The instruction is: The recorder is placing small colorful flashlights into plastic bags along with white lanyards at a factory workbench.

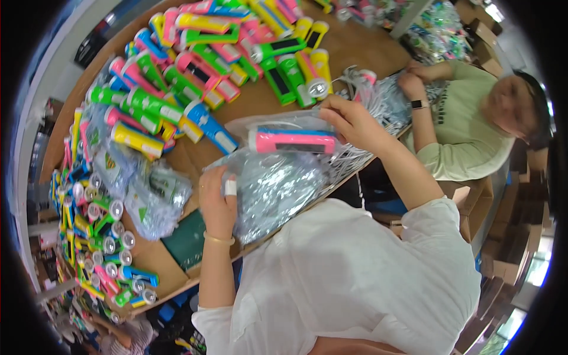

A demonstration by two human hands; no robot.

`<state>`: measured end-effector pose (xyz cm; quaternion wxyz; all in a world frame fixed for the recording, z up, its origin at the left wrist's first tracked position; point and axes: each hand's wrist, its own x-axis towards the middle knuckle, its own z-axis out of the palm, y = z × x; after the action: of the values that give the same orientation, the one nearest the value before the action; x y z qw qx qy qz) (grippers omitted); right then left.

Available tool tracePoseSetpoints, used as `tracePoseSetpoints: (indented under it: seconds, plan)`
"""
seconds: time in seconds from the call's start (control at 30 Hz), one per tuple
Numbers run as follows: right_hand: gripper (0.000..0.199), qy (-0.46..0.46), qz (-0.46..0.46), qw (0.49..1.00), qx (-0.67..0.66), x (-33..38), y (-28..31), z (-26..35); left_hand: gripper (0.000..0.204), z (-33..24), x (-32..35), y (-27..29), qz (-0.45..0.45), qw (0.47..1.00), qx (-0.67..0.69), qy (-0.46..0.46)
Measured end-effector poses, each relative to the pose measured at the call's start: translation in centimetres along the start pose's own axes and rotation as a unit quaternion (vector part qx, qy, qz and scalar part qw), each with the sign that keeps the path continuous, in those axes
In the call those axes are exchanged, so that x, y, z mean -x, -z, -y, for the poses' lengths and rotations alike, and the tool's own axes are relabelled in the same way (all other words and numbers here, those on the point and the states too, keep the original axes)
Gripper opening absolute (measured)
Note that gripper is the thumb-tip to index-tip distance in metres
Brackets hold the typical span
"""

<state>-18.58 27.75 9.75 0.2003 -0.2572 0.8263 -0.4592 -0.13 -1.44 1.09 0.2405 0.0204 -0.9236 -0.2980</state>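
In the head view, a pink torch (291, 142) with a blue end is being slid into a clear plastic bag (278, 127) — the bagging step is judged to be in hand. The right hand (349, 121) is closed, its grip pinched on the bag's mouth, with the torch just below and to its left. The left hand (218, 201) is clamped on a sheaf of clear bags (275, 186) lying beneath the torch on the tabletop (349, 50). Further beyond the grips, loose torches (195, 77) are heaped. Next, the bag must likely be drawn fully over the torch — a steady pull is called for.
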Motion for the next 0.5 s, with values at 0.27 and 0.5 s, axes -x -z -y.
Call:
tracePoseSetpoints:
  seconds: [0.27, 0.5]
  plan:
    - [0.046, 0.115, -0.457, 0.860, -0.195, -12.3, 28.0, -3.7, 0.039, 0.9, -4.6, -5.6, 0.145, 0.972, -0.158, -0.097]
    - [0.057, 0.089, -0.245, 0.957, -0.125, -14.1, 18.3, -3.1, 0.029, 0.7, -5.3, -4.4, 0.198, 0.974, -0.111, -0.001]
